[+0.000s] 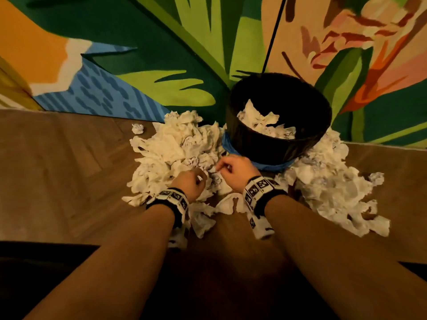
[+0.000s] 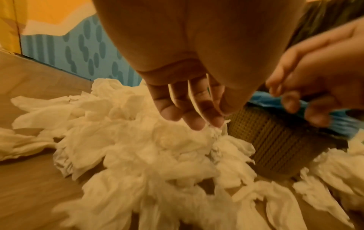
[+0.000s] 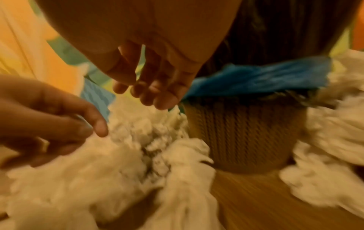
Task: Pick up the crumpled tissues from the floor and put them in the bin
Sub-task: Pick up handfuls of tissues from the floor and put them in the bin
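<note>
A big heap of crumpled white tissues [image 1: 171, 146] lies on the wooden floor left of a dark woven bin [image 1: 265, 146], and more tissues [image 1: 335, 181] spread out to its right. Several tissues [image 1: 261, 123] sit inside the bin. My left hand [image 1: 191, 181] hangs over the heap with its fingers pointing down. In the left wrist view the left hand [image 2: 193, 119] touches the tissues [image 2: 138, 147] with its fingertips and holds nothing. My right hand [image 1: 231, 172] hovers beside it, close to the bin. In the right wrist view the right hand [image 3: 155, 99] has loose fingers just above the tissues [image 3: 128, 147].
A blue bag liner [image 1: 265, 166] folds over the bin's outside. The bin stands against a painted wall [image 1: 161, 42] with leaf patterns. One small tissue ball [image 1: 138, 128] lies apart at the heap's far left. Bare wooden floor [image 1: 57, 169] stretches to the left.
</note>
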